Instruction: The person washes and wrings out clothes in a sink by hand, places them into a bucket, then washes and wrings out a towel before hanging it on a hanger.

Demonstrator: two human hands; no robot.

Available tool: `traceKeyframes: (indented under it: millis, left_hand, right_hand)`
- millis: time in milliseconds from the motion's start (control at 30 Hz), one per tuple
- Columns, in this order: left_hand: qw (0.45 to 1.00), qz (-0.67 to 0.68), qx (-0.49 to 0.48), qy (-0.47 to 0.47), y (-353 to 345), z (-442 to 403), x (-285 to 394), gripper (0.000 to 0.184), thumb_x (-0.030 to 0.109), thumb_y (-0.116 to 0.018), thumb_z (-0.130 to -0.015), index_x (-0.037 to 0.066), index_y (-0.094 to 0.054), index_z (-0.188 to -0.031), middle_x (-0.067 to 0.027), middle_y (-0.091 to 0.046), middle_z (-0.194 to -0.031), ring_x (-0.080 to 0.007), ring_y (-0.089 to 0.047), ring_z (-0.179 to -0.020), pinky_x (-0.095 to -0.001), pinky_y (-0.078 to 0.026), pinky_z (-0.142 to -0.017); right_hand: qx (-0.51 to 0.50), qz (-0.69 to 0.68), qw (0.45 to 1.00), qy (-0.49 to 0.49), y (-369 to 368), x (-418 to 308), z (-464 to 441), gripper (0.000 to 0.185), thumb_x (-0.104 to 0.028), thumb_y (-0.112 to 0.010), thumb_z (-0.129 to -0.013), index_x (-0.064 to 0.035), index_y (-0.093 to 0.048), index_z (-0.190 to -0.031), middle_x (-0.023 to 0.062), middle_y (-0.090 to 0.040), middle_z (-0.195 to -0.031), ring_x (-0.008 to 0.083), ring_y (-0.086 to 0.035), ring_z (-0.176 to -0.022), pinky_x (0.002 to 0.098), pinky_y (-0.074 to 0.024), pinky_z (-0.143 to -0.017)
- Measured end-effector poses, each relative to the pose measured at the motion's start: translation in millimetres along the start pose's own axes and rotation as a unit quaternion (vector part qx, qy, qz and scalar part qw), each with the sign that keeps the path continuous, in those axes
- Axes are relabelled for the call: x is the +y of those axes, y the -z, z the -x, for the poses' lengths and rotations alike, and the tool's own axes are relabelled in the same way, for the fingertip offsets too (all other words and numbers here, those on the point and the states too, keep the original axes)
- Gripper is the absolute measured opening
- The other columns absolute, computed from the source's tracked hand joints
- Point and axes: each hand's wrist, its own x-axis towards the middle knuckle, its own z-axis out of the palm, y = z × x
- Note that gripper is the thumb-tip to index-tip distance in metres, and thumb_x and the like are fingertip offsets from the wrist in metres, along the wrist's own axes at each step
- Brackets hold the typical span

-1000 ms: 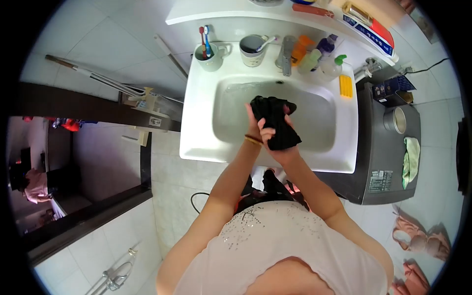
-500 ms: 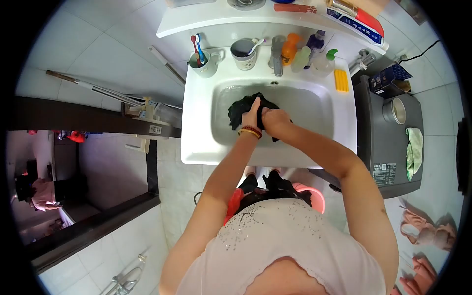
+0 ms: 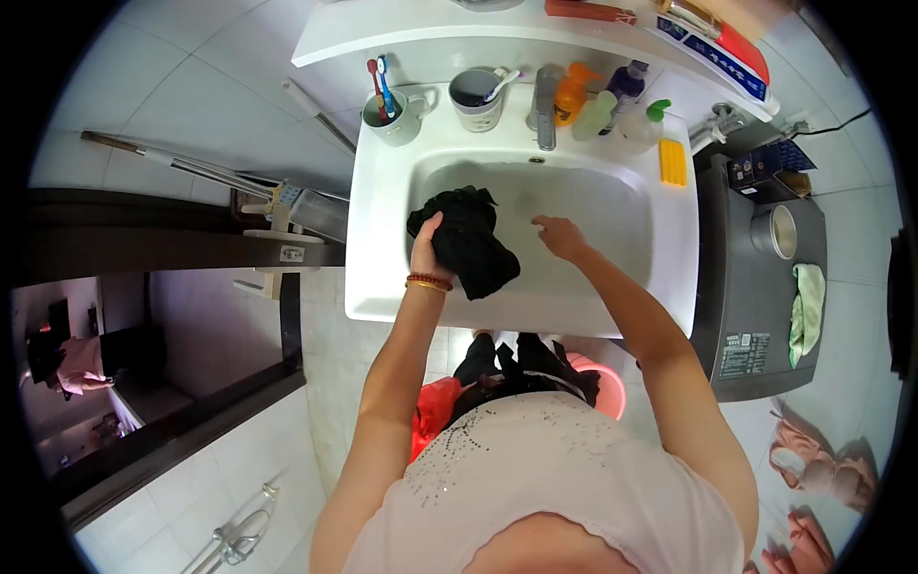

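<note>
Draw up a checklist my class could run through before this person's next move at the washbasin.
1. Left hand gripping the black cloth: ok.
2. Two-handed grip: not ok; the right hand is apart from the cloth.
3. Cloth within the outline of the washbasin: ok, as seen from above.
4. Green cup and grey cup upright behind the bowl: ok.
5. Cloth clean: cannot tell; it is too dark.
6. Drain closed: cannot tell; it is not clearly visible.

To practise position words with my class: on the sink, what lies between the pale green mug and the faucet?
The head view shows a grey cup holding a toothbrush, between the mug and faucet.
</note>
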Motion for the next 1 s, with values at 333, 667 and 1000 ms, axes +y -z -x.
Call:
traceKeyframes:
  millis: [333,667,1000]
  left_hand:
    - [0.999,0.019,0.032,-0.008,4,8,20,0.041,0.027,-0.057,-0.080,0.003,-0.051,-0.113,-0.0106,-0.058,-0.106,-0.0241,-0.056,-0.095,-0.0364,-0.045,-0.085]
    - [0.999,0.025,0.040,-0.019,9,4,20,0.042,0.027,-0.053,-0.083,0.003,-0.048,-0.117,-0.0117,-0.056,-0.111,-0.0259,-0.054,-0.100,-0.0379,-0.043,-0.088]
    - [0.998,0.049,0.020,0.021,7,-7,17,0.042,0.028,-0.051,-0.084,0.002,-0.047,-0.118,-0.0120,-0.054,-0.114,-0.0264,-0.053,-0.103,-0.0381,-0.042,-0.090]
  right_hand:
    - [-0.154,0.185,0.964,-0.109,-28,12,-79,0.025,-0.012,-0.047,-0.082,-0.0049,-0.061,-0.102,0.0144,-0.060,-0.103,0.0290,-0.058,-0.094,0.0386,-0.0468,-0.077]
    - [-0.214,0.261,0.939,-0.061,-33,17,-88,0.015,-0.012,-0.056,-0.076,-0.0084,-0.065,-0.089,0.0122,-0.064,-0.093,0.0252,-0.062,-0.087,0.0352,-0.0481,-0.070]
    - [-0.178,0.297,0.937,-0.053,-28,32,-85,0.018,-0.015,-0.054,-0.078,-0.0116,-0.064,-0.093,0.0087,-0.064,-0.093,0.0258,-0.062,-0.087,0.0363,-0.0470,-0.071]
